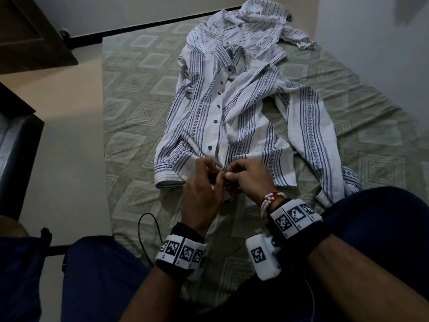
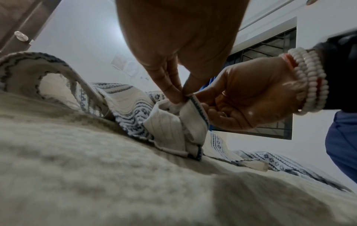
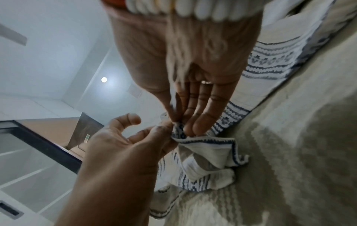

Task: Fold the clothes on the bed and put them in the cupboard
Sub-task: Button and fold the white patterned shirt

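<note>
White shirt (image 1: 234, 117) with blue patterned stripes lies spread on the bed (image 1: 139, 108), front up, dark buttons down the middle, sleeves out to both sides. Second shirt (image 1: 255, 22), white with thin dark stripes, crumpled just beyond its collar at the far end of the bed. Left hand (image 1: 204, 182) and right hand (image 1: 248, 175) meet at the bottom hem, near the front edge of the bed. Left fingers (image 2: 173, 93) pinch the hem edge between thumb and forefinger. Right fingers (image 3: 195, 120) clamped on the same bit of patterned cloth, thumb against fingertips, the hem bunched and lifted slightly off the bed. White bead bracelet (image 1: 267, 201) on the right wrist. Pale green bedsheet with diamond pattern. Dark cable (image 1: 148, 231) loops at the near bed edge beside the left wrist.
</note>
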